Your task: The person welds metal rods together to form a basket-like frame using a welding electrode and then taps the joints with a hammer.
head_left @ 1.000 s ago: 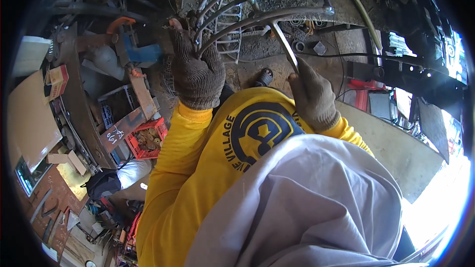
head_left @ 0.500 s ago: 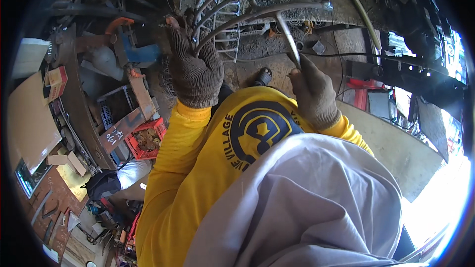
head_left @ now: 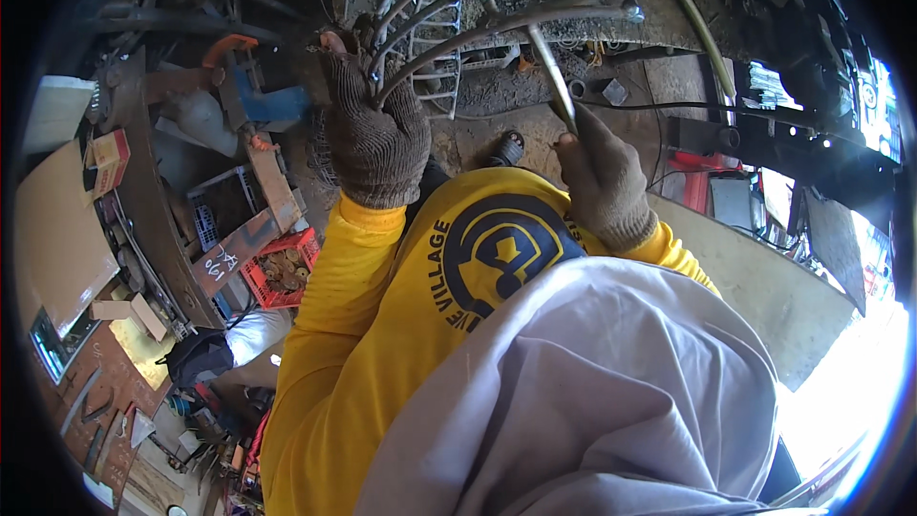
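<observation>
My left hand (head_left: 379,148), in a brown knitted glove with bare fingertips showing, is closed around the left end of a curved metal bar frame (head_left: 511,23). Several bent tubes make up this frame, which lies across the top of the head view. My right hand (head_left: 607,177), gloved the same way, grips a slim shiny metal rod (head_left: 551,75). The rod slants up and left, and its far end meets or passes behind the frame's nearest bar; I cannot tell which. Beneath the frame is a thinner metal rack (head_left: 437,96).
To the left are a blue metal part (head_left: 267,102), a red crate (head_left: 304,260) of round metal pieces and a brown steel beam (head_left: 158,182). A dark cable (head_left: 702,107) runs to the right above a pale board (head_left: 755,277). A sandalled foot (head_left: 508,147) stands below the frame.
My right hand and the rod have shifted slightly, with the rod's far end a little further left along the bar. The frame moved barely, and my left hand keeps its grip.
</observation>
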Demonstrator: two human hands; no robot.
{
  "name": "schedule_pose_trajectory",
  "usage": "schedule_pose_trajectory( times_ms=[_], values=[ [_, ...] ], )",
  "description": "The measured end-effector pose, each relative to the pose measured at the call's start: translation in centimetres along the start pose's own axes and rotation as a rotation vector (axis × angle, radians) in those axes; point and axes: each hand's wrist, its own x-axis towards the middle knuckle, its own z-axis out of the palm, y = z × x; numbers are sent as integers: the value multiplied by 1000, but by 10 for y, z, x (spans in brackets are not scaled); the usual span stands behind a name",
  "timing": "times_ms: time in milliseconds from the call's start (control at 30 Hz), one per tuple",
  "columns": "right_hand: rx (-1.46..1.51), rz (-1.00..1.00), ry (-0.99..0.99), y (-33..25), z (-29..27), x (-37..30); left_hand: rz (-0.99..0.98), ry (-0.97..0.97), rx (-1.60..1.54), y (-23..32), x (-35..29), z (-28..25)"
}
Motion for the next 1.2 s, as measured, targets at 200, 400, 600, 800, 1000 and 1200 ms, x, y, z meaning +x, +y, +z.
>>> schedule_pose_trajectory(
  times_ms=[200, 400, 600, 800, 1000, 1200],
  values=[
    [33, -69, -5, 6, -2, 15, 8, 12, 17, -3, 9, 2],
    [132, -213, 168, 15, -9, 29, -92, -45, -67, 10, 33, -18],
    [100, -198, 157, 29, 7, 28, 61, -76, 203, 13, 47, -35],
    [133, -242, 247, 2, 9, 34, -34, -155, 237, 10, 58, -39],
    [-137, -353, 212, 21, 34, 41, -25, -156, 308, 16, 61, -38],
    [-87, -313, 219, 8, 30, 34, 28, -141, 411, 24, 58, -36]
  ],
)
